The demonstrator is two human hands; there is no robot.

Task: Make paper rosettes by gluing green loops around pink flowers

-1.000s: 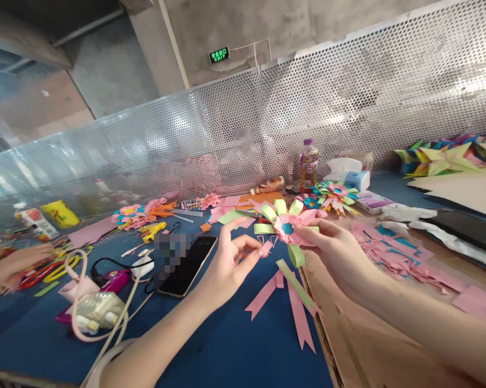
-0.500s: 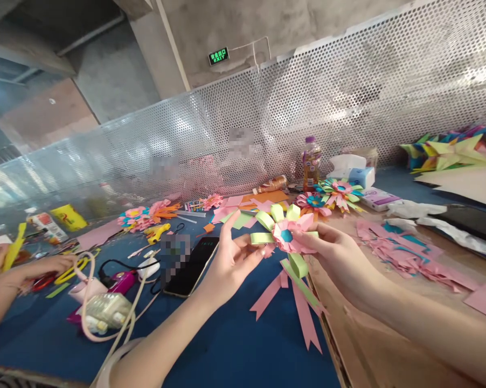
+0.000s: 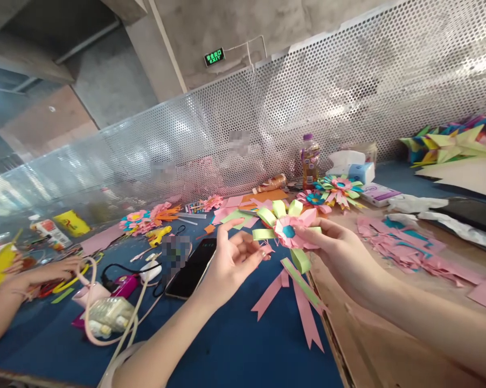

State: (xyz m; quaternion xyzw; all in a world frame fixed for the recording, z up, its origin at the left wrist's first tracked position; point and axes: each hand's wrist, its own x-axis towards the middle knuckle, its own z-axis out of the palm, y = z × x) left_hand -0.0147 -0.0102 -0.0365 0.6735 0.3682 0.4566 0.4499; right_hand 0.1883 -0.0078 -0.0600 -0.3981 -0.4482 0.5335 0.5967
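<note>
My right hand [image 3: 335,237] grips a paper flower [image 3: 287,230] by its right side. The flower has a blue centre, pink petals and light green loops around its edge. Pink and green paper tails [image 3: 303,310] with notched ends hang beneath it. Just left of the flower, my left hand [image 3: 237,257] pinches a small pink paper piece [image 3: 268,248] between thumb and fingertip. This piece is close to the lower left petals; whether it touches them I cannot tell.
A phone [image 3: 192,268] and a cluster of cables and chargers [image 3: 109,312] lie to the left. Another person's hand [image 3: 57,268] rests further left, beside yellow paper [image 3: 0,267]. Pink strips [image 3: 412,245] cover part of the brown board at right. A bottle [image 3: 310,161] stands behind.
My left hand has drawn slightly down and away from the flower's left loop, with the pink piece now showing at its fingertips. At far left, the yellow paper has moved lower.
</note>
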